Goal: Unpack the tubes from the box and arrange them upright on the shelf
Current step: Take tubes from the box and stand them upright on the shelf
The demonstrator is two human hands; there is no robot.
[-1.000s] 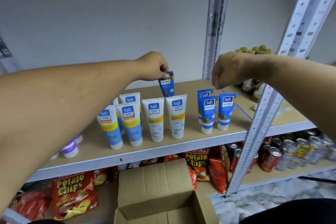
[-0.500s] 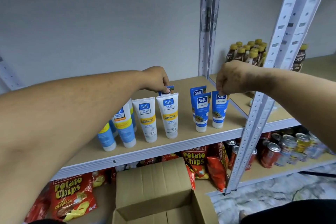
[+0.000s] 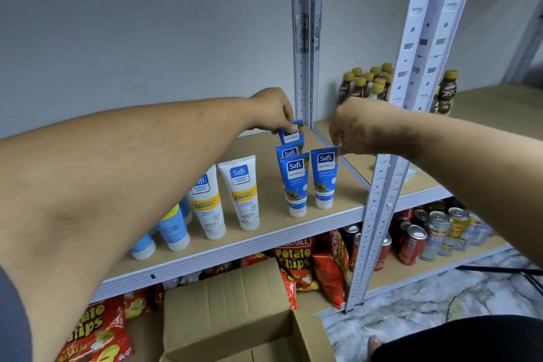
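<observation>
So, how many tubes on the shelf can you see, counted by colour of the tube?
Blue Safi Naturals tubes: 4
White Safi Perfect White tubes: 2
Light blue tubes, partly hidden by the left arm: at least 3
Total: at least 9

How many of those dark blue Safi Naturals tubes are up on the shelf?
4. Two stand in front: front-left tube and front-right tube, pinched by the right hand. One middle tube behind; rear tube held by the left hand. More may be hidden.
</observation>
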